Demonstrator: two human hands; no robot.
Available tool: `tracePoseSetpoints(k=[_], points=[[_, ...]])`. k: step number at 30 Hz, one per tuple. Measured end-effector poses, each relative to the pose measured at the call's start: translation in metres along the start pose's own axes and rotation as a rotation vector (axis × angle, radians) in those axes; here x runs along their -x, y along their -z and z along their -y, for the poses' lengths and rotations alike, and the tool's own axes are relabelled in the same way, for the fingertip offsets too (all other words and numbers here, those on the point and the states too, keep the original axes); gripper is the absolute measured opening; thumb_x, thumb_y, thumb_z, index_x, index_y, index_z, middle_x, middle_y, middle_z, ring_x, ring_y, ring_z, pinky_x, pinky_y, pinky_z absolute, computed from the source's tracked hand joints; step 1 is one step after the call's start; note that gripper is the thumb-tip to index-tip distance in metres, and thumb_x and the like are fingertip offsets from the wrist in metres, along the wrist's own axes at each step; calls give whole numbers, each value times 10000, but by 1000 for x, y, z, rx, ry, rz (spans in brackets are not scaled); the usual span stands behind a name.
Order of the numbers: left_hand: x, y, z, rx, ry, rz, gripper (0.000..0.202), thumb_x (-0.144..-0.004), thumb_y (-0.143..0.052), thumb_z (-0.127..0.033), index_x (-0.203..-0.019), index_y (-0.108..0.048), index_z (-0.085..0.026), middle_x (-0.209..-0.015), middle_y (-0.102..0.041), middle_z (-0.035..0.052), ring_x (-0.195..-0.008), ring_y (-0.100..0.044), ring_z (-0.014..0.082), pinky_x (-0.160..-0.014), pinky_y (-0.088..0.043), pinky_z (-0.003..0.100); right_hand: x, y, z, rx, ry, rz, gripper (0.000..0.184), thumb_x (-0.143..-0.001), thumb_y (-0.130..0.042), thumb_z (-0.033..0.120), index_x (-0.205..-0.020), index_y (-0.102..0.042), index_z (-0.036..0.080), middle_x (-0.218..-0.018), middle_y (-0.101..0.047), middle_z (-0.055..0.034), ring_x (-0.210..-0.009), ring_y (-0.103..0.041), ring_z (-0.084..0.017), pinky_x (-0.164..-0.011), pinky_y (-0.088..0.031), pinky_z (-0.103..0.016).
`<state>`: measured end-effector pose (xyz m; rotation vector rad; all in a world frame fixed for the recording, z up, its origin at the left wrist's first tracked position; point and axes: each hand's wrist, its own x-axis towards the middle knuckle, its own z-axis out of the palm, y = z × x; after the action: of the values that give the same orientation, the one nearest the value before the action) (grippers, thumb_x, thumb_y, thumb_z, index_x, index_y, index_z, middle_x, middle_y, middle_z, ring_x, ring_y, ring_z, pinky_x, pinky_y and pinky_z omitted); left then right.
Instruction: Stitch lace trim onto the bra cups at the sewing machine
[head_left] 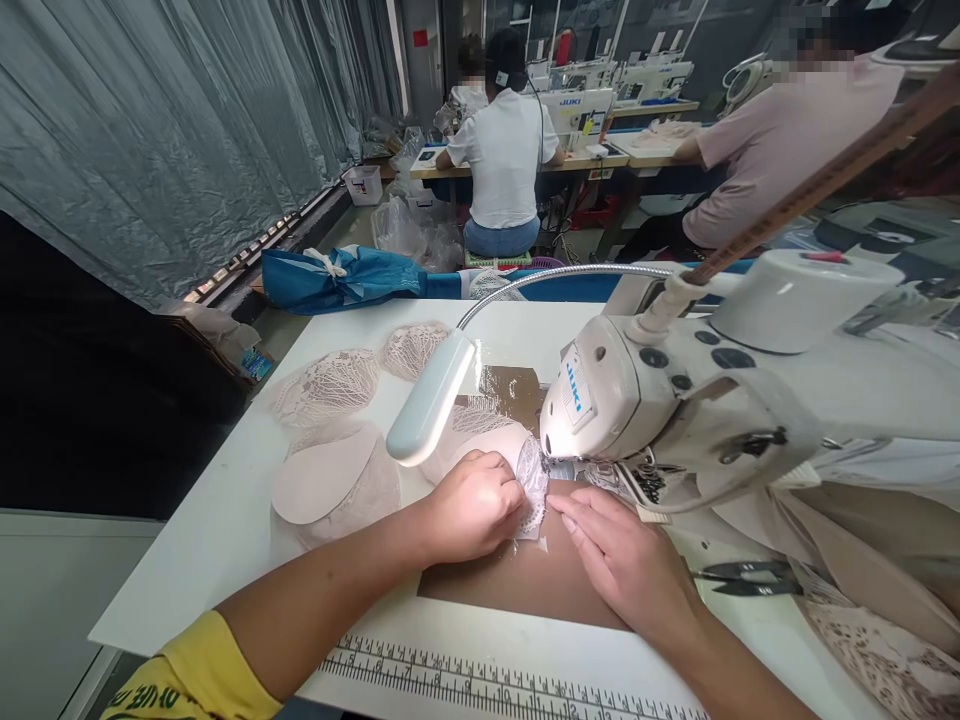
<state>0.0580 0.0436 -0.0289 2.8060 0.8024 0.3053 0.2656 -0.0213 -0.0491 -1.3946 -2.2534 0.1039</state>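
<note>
My left hand is curled into a loose fist and pinches a white lace piece laid over a beige padded cup, just left of the needle of the white JUKI sewing machine. My right hand lies flat on the brown plate with fingers stretched out, fingertips pressing the lace edge in front of the presser foot. A white gooseneck lamp hangs over the fabric.
Several lace and beige cups lie on the white table to the left. Black thread snips rest at the right. A printed ruler runs along the front edge. Two other people sit at sewing machines behind.
</note>
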Motion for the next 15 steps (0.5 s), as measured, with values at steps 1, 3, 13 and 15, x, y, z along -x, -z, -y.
tracePoseSetpoints(k=[1,3,13,15], points=[[0,0,0,-5,-1,-5,210,-874,-461,-210,-702,-561,-144,-707,-598,62,-769,-515,185,-737,-400,310,-1,1,1,0,22,10,331,-880,-398,117,-1074,-656,191,-885,-661,-52,-725,-586,-141,-615,-449,-237],[0,0,0,-5,1,-18,230,-881,-450,-218,-694,-561,-144,-693,-592,65,-761,-516,185,-730,-402,310,-2,2,3,7,83,44,375,-855,-392,83,-1091,-656,208,-834,-638,-47,-682,-565,-132,-582,-427,-229],[0,-2,0,87,44,-22,213,-874,-473,-219,-695,-564,-149,-692,-601,50,-779,-519,179,-751,-416,297,-2,2,5,6,135,81,407,-834,-381,50,-1111,-640,197,-801,-610,-42,-632,-527,-129,-550,-383,-232],[0,-2,1,92,36,-19,185,-860,-481,-197,-702,-564,-148,-693,-598,51,-782,-518,180,-757,-417,296,-1,2,4,16,115,67,410,-849,-373,57,-1159,-617,169,-841,-626,-48,-619,-527,-127,-533,-383,-237]])
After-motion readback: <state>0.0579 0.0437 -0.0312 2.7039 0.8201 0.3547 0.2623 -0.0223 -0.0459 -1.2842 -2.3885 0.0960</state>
